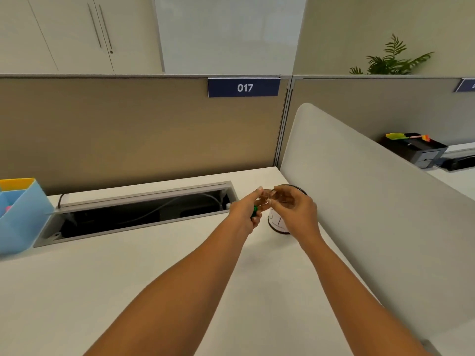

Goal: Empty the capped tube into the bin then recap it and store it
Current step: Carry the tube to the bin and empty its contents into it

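Observation:
A small clear tube (pixel 266 197) lies roughly level between my two hands, blurred and hard to make out. My left hand (pixel 245 210) pinches one end of it, and a green cap (pixel 255 211) shows inside that hand's curled fingers. My right hand (pixel 293 208) holds the tube's other end with thumb and fingers. Both hands hover over a small round white bin (pixel 276 223) with a dark rim, standing on the white desk (pixel 128 278) next to the grey side divider. My right hand covers most of the bin's opening.
An open cable trough (pixel 138 214) with dark cables runs along the desk's back edge. A light blue organiser (pixel 20 217) with a yellow compartment stands at the far left. A tan partition labelled 017 (pixel 243 87) rises behind. The grey divider (pixel 372 201) walls off the right.

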Tool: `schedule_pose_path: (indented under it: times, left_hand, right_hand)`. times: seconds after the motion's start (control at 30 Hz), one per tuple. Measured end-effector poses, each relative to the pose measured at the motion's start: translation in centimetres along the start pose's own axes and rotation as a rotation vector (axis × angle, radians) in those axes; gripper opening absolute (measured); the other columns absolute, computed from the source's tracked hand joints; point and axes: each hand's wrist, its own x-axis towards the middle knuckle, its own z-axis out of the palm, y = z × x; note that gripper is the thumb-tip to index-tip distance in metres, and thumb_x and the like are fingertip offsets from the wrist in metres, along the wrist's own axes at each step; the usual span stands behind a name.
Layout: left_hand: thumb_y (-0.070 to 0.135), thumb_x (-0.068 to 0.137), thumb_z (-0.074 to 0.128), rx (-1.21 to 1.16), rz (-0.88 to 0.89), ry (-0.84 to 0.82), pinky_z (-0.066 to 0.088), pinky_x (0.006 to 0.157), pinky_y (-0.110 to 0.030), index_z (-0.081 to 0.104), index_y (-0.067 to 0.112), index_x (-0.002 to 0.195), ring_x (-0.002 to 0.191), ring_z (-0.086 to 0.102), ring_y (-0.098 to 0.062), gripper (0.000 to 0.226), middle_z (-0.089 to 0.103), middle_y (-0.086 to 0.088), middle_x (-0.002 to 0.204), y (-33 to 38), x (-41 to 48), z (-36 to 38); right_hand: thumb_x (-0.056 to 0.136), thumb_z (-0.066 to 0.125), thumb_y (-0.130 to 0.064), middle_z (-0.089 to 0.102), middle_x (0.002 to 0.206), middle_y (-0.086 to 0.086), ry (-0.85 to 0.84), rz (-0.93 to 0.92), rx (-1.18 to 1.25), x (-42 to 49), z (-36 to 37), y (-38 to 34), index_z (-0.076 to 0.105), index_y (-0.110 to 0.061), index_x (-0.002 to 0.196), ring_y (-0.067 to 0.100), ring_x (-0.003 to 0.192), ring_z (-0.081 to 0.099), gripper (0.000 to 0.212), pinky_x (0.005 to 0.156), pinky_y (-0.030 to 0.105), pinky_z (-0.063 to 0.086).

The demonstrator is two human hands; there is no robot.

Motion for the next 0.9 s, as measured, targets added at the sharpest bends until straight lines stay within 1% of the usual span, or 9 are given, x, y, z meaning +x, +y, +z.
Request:
schedule_pose_path:
  times: [0.13, 0.23, 0.3, 0.43, 0.53, 0.67, 0.77, 0.83, 0.9]
  left_hand:
    - [0.033, 0.078, 0.07, 0.014, 0.06, 0.053, 0.029, 0.028, -0.01, 0.064, 0.005, 0.103, 0.048, 0.041, -0.008, 0.038, 0.066, -0.007, 0.079, 1.5, 2.6, 2.3]
    - [0.03, 0.077, 0.071, 0.054, 0.112, 0.088, 0.031, 0.029, -0.012, 0.061, 0.001, 0.107, 0.049, 0.045, -0.009, 0.043, 0.066, -0.011, 0.089, 2.0, 4.2, 3.7]
    - [0.029, 0.077, 0.072, 0.085, 0.138, 0.107, 0.034, 0.037, -0.016, 0.057, 0.003, 0.102, 0.052, 0.045, -0.009, 0.038, 0.064, -0.011, 0.087, 2.2, 4.9, 4.3]
    - [0.026, 0.076, 0.073, 0.103, 0.183, 0.137, 0.038, 0.048, -0.018, 0.057, 0.003, 0.101, 0.053, 0.048, -0.01, 0.037, 0.064, -0.013, 0.088, 2.0, 6.0, 4.7]
    - [0.022, 0.075, 0.074, 0.124, 0.219, 0.135, 0.041, 0.051, -0.019, 0.06, -0.001, 0.107, 0.057, 0.05, -0.01, 0.043, 0.069, -0.016, 0.1, 1.9, 6.7, 5.0]
    - [0.02, 0.074, 0.074, 0.241, 0.312, 0.123, 0.046, 0.069, -0.027, 0.064, -0.002, 0.108, 0.06, 0.051, -0.014, 0.042, 0.07, -0.016, 0.099, 2.1, 6.8, 5.3]
    - [0.024, 0.075, 0.073, 0.364, 0.429, 0.117, 0.047, 0.069, -0.029, 0.068, 0.004, 0.107, 0.079, 0.06, -0.024, 0.038, 0.071, -0.015, 0.105, 2.1, 6.8, 5.3]
    - [0.026, 0.074, 0.074, 0.455, 0.505, 0.116, 0.052, 0.085, -0.037, 0.069, 0.008, 0.107, 0.102, 0.063, -0.03, 0.038, 0.07, -0.013, 0.11, 2.0, 6.8, 5.5]
    - [0.025, 0.073, 0.075, 0.525, 0.558, 0.107, 0.05, 0.093, -0.042, 0.069, 0.009, 0.108, 0.11, 0.059, -0.029, 0.039, 0.068, -0.013, 0.116, 1.9, 6.6, 5.8]
  right_hand:
    - [0.073, 0.071, -0.007, 0.068, 0.093, 0.004, -0.013, 0.008, -0.076, 3.2, -1.1, 1.8, 0.063, -0.011, 0.103, 0.013, 0.084, 0.063, 0.031, 0.077, 0.018, 0.051]
    - [0.074, 0.07, -0.006, 0.068, 0.095, 0.008, -0.026, 0.025, -0.119, 5.0, -1.6, 2.8, 0.062, -0.008, 0.104, 0.013, 0.083, 0.061, 0.031, 0.076, 0.02, 0.05]
    - [0.074, 0.07, -0.008, 0.067, 0.096, 0.008, -0.035, 0.057, -0.126, 5.7, -1.8, 3.2, 0.062, -0.007, 0.105, 0.013, 0.084, 0.06, 0.032, 0.078, 0.023, 0.05]
    - [0.082, 0.063, -0.021, 0.065, 0.095, 0.007, -0.054, 0.134, -0.071, 6.6, -2.1, 3.9, 0.063, -0.008, 0.107, 0.017, 0.088, 0.061, 0.028, 0.068, 0.017, 0.049]
    - [0.09, 0.049, -0.022, 0.068, 0.102, 0.013, -0.025, 0.184, -0.034, 7.1, -2.4, 4.6, 0.065, -0.01, 0.103, 0.026, 0.096, 0.063, 0.024, 0.088, 0.036, 0.052]
    - [0.092, 0.042, -0.013, 0.067, 0.107, 0.015, -0.01, 0.175, -0.093, 7.6, -2.6, 5.0, 0.064, -0.008, 0.104, 0.026, 0.1, 0.061, 0.026, 0.094, 0.043, 0.049]
    - [0.092, 0.04, -0.009, 0.067, 0.106, 0.016, -0.014, 0.162, -0.111, 7.5, -2.6, 5.2, 0.062, -0.006, 0.104, 0.025, 0.098, 0.062, 0.026, 0.093, 0.043, 0.049]
    - [0.092, 0.039, -0.008, 0.067, 0.104, 0.016, -0.007, 0.15, -0.121, 7.3, -2.6, 5.3, 0.062, -0.005, 0.103, 0.026, 0.098, 0.062, 0.026, 0.093, 0.043, 0.049]
    - [0.092, 0.038, -0.006, 0.067, 0.104, 0.015, 0.005, 0.131, -0.15, 7.2, -2.8, 5.5, 0.062, -0.007, 0.102, 0.027, 0.098, 0.062, 0.026, 0.093, 0.044, 0.049]
